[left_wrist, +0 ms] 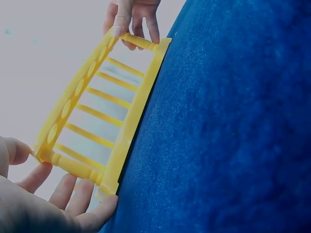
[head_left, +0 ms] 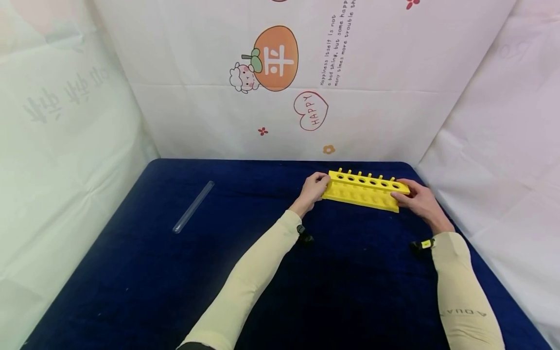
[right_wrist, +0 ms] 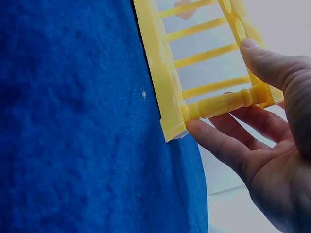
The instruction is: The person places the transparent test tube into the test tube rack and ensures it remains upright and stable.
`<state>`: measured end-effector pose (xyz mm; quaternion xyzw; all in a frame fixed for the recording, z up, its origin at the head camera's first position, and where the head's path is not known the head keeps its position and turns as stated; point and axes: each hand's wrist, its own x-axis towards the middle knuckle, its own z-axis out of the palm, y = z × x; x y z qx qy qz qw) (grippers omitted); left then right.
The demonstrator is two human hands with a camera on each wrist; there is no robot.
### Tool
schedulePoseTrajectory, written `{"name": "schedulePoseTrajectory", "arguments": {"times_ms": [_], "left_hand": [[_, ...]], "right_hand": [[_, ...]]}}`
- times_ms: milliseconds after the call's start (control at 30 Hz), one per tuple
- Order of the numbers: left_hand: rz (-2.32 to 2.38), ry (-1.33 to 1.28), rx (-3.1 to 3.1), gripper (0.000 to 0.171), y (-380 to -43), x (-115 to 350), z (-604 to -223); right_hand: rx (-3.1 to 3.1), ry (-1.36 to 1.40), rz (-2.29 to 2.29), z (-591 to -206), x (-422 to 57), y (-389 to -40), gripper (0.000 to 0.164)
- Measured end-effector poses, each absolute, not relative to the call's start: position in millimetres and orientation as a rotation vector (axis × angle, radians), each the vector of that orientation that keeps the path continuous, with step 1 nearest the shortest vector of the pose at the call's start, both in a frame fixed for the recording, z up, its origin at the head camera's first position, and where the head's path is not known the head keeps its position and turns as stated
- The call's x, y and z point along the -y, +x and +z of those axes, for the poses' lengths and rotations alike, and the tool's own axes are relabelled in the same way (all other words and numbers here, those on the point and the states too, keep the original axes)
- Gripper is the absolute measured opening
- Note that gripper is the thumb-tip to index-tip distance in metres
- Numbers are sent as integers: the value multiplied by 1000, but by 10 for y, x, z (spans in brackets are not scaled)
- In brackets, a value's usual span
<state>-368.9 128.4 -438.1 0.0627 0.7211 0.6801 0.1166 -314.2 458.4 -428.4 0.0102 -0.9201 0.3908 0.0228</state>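
Observation:
A yellow plastic test tube rack [head_left: 360, 194] stands near the back right of the table, with a row of round holes along its top bar and short pegs behind. My left hand [head_left: 313, 190] grips its left end, thumb at the top bar and fingers along the end post [left_wrist: 77, 167] in the left wrist view. At the opposite end my right hand [head_left: 422, 201] holds the rack, its thumb on the top bar and fingers around the other post [right_wrist: 221, 104]. The rack's base is at the cloth. Off to the left lies a clear test tube [head_left: 193, 207].
Dark blue cloth [head_left: 131, 277] covers the table. White printed sheeting [head_left: 210, 116] rises behind the back edge and along both sides. The rack is close to the table's right back corner.

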Motion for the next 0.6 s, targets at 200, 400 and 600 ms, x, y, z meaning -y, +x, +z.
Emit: {"name": "schedulePoseTrajectory", "arguments": {"times_ms": [200, 400, 600], "left_hand": [[1999, 182, -2110, 29, -3671, -1258, -4382], [2013, 179, -2106, 29, -3670, -1232, -4395], [2023, 190, -2109, 29, -3672, -1215, -4406]], "right_hand": [[2857, 52, 1203, -4260, -4546, -3119, 78], [2875, 54, 1144, -4249, -4506, -3110, 78], [2885, 51, 1074, -4237, -4471, -3107, 78]]}}
